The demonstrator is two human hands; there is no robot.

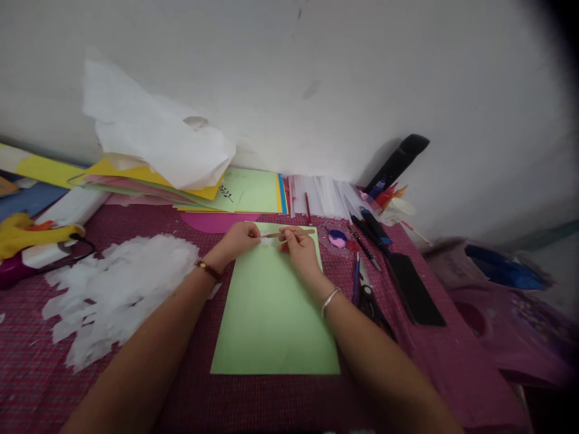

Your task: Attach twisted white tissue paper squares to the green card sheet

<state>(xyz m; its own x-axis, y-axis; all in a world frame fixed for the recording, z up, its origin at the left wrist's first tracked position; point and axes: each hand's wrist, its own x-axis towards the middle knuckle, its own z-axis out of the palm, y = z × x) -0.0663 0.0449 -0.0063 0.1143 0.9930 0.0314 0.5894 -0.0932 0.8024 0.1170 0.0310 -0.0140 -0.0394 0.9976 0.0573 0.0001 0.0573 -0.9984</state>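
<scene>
A light green sheet (275,307) lies on the checked cloth in front of me. At its top left edge my left hand (244,238) has its fingers pinched on a small white piece (266,240). My right hand (298,244) grips a thin brown stick (303,232) like a pen, over the top of the sheet. The stick's left tip meets the white piece between the two hands. To the left of my left forearm spreads a pile of white paper pieces (131,277).
Yellow glue gun (40,232) at far left. Behind are stacked coloured papers (257,190), crumpled white paper (158,138) and clear sticks (323,196). At right lie scissors (368,295), a dark phone (414,289) and pens (364,247); a pink bag (506,325) is beyond the table edge.
</scene>
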